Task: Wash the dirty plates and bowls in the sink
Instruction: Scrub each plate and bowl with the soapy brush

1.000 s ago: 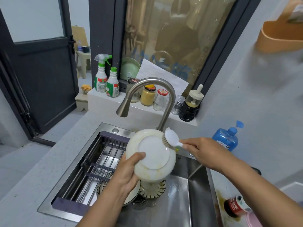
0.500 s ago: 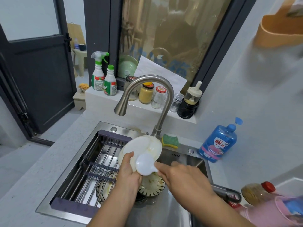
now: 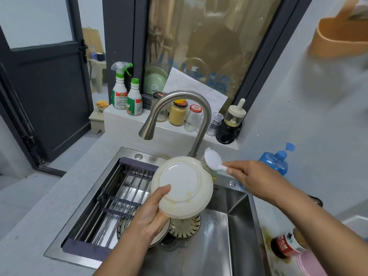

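Raised since half a second ago, over the steel sink (image 3: 239, 226), the plate (image 3: 179, 182) shows its stained underside. A patterned bowl (image 3: 187, 226), perhaps two, lies below by the drain. The left hand (image 3: 151, 214) grips the plate's lower rim, thumb across the base. The right hand (image 3: 251, 176) pinches the white brush (image 3: 213, 160), bristles at the plate's upper right rim.

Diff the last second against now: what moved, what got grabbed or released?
The right hand swung the dish brush from the left hand back up-right to the far rim of the plate, which tipped up, underside to camera. Nothing taken or released. Left hand still holds the plate, right the brush; patterned bowl stays in the sink.
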`<state>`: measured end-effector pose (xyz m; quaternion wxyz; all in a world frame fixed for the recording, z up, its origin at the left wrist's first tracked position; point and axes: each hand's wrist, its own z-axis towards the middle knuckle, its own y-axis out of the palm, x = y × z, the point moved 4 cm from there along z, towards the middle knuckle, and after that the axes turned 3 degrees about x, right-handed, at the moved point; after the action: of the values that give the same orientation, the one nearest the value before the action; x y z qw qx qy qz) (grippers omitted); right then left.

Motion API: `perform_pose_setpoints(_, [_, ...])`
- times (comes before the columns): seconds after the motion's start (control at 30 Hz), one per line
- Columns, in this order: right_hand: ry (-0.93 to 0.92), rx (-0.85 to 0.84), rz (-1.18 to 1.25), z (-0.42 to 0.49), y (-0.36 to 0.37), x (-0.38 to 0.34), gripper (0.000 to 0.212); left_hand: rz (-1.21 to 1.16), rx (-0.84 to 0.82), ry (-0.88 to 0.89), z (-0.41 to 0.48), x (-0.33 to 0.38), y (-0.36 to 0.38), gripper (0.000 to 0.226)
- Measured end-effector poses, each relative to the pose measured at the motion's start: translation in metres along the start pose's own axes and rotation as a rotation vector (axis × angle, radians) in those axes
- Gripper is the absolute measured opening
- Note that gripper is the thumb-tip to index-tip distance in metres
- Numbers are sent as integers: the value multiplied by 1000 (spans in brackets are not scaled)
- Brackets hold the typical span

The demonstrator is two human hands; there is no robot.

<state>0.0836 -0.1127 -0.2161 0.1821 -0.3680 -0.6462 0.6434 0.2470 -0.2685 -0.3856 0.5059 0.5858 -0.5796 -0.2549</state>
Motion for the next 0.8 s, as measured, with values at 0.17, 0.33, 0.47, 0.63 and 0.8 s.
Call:
perform_pose_setpoints(0.17, [-175,-43,-389,-26,16,-50,40,114,-79,54,1,2,9,86])
perform_pose_setpoints(0.33, [-257,-48,-511,-22,36,-67,39,177,-65,43,2,-9,4,83])
perform_pose_setpoints(0.47, [-115,-127,-456,-12,25,-45,35,176,-21,116,5,-1,1,101])
perform_pose_setpoints(0.63, [-188,-208,-363,-20,41,-60,36,183,8,77,12,-5,0,59])
perform_pose_setpoints(0.8, [-69,-78,-373,6,45,-37,37,196,10,64,16,-14,-9,50])
